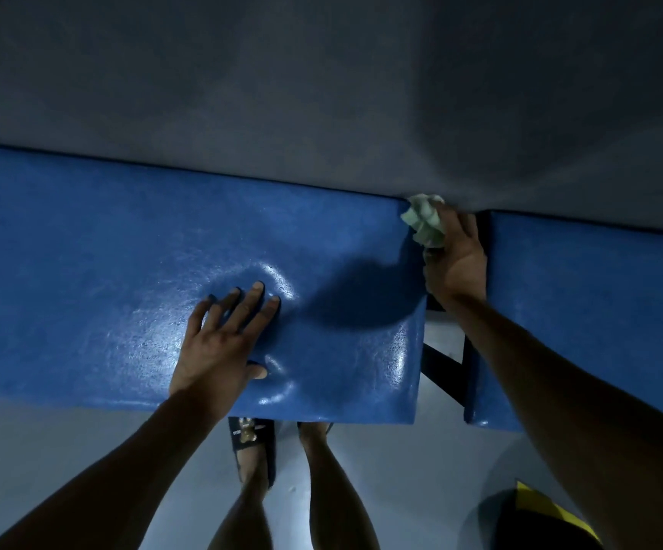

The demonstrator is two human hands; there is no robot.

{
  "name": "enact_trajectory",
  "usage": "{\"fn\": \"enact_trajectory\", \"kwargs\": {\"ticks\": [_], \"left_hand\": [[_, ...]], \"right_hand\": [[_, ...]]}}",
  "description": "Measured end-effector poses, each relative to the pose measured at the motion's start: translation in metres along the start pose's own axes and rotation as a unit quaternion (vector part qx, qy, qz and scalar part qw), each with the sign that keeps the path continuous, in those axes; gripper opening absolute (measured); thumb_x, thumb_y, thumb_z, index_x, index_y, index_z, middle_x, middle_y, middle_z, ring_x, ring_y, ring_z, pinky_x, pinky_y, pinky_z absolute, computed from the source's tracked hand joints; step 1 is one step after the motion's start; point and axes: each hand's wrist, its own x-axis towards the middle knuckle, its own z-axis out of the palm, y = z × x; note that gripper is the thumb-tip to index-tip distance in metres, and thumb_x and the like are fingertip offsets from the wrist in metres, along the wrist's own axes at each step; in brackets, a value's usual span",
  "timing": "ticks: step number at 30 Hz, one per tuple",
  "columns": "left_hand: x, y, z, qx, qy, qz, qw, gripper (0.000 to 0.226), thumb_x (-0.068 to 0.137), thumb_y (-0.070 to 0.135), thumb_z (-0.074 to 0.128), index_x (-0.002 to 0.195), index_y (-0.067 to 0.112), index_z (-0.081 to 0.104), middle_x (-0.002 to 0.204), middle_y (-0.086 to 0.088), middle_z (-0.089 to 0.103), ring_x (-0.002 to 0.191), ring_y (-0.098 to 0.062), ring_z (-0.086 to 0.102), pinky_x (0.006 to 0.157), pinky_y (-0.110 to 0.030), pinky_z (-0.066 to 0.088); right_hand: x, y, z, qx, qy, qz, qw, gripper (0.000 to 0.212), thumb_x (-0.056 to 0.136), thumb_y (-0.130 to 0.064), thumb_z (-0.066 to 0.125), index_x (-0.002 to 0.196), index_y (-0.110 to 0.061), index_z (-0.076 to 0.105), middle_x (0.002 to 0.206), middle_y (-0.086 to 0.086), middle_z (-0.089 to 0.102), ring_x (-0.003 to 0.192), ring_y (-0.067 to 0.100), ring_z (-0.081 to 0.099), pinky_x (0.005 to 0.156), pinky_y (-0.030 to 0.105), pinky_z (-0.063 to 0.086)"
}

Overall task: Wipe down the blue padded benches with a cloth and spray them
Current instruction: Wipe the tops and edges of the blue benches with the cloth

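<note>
Benches first: 2 blue padded ones sit end to end against a grey wall (321, 73), and I'm standing over the join between them. Nearest me, my legs and a dark sandal (252, 450) show on the pale floor (64, 450), with something yellow (551, 506) low at the right that I can't identify.

My left hand (222, 343) lies flat on the left bench (84, 271), fingers spread and straight, gripping nothing — it looks like a brace, and the padding dimples around it. The vinyl there shines as if damp, though I can't be sure.

Further out, my right hand (456, 256) clutches a crumpled pale-green cloth (425, 220), fingers curled round it, at the far right corner of the left bench, right beside the narrow gap where the dark frame (440, 367) shows. The right bench (599, 291) begins just past that gap.

I judge the step in hand is wiping that end edge and corner. To do it well I'd keep the cloth bunched enough to press into the seam against the wall, drag it along the edge toward me rather than dabbing, and hold the brace steady so the pad doesn't shift. No spray bottle is in view — I can't say where it is.
</note>
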Motion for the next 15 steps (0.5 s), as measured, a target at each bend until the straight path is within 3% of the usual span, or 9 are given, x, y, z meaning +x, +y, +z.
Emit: {"fn": "enact_trajectory", "kwargs": {"ticks": [2, 5, 10, 15], "left_hand": [[0.000, 0.000, 0.000, 0.001, -0.003, 0.000, 1.000, 0.120, 0.040, 0.039, 0.096, 0.147, 0.024, 0.043, 0.154, -0.002, 0.040, 0.133, -0.034, 0.047, 0.112, -0.050, 0.026], [0.000, -0.001, 0.000, 0.001, -0.013, -0.001, 1.000, 0.120, 0.041, 0.041, 0.095, 0.148, 0.025, 0.041, 0.156, -0.002, 0.038, 0.134, -0.034, 0.046, 0.113, -0.049, 0.025], [0.001, -0.005, 0.001, -0.013, -0.023, -0.001, 1.000, 0.122, 0.040, 0.042, 0.095, 0.148, 0.026, 0.039, 0.156, -0.001, 0.038, 0.134, -0.033, 0.045, 0.113, -0.050, 0.026], [0.000, -0.012, 0.002, -0.015, -0.020, 0.022, 0.999, 0.117, 0.047, 0.049, 0.092, 0.148, 0.026, 0.039, 0.157, -0.001, 0.035, 0.135, -0.032, 0.043, 0.112, -0.052, 0.031]], "right_hand": [[-0.006, -0.004, 0.005, 0.037, 0.019, 0.053, 0.998, 0.071, 0.072, 0.007, 0.053, 0.138, -0.020, 0.053, 0.129, 0.010, 0.051, 0.109, 0.032, 0.058, 0.091, 0.040, 0.052], [-0.024, -0.008, 0.008, 0.023, 0.021, 0.051, 0.998, 0.070, 0.071, 0.008, 0.058, 0.137, -0.015, 0.054, 0.125, 0.012, 0.054, 0.106, 0.031, 0.058, 0.088, 0.027, 0.046], [-0.047, 0.000, -0.004, -0.055, -0.025, -0.026, 0.998, 0.070, 0.076, 0.000, 0.062, 0.143, -0.019, 0.048, 0.136, 0.010, 0.051, 0.109, 0.034, 0.051, 0.092, 0.041, 0.047], [-0.023, -0.015, 0.017, -0.093, 0.032, 0.020, 0.995, 0.066, 0.074, -0.007, 0.052, 0.138, -0.019, 0.055, 0.145, 0.003, 0.051, 0.109, 0.036, 0.054, 0.092, 0.026, 0.034]]}}
